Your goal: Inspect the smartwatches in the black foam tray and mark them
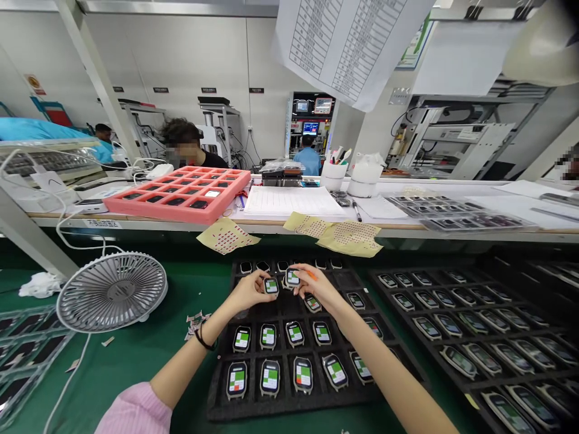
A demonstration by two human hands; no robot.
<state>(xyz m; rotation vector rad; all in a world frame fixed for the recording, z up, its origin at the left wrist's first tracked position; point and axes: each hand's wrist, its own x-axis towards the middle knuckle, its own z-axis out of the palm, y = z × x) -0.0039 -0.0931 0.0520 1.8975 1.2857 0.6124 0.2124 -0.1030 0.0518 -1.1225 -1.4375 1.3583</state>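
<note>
My left hand [246, 292] pinches a smartwatch body [271, 286] with a lit green-and-white screen, just above a black compartment tray [217, 411]. My right hand [317, 287] holds a second lit watch body [293, 277] beside it, their edges nearly touching. A small orange tab [311, 275] shows by my right fingers. Rows of similar watch bodies, such as one [270, 377] near the front, sit in the tray's pockets. Some far pockets hold dark-screened units, and my hands hide part of that row.
A second black tray of watches [470, 355] lies to the right, and a white desk fan [112, 292] stands left on the green mat. Beyond, a pink foam tray [181, 193], dotted yellow sheets [348, 239] and papers lie on a bench, with a co-worker behind.
</note>
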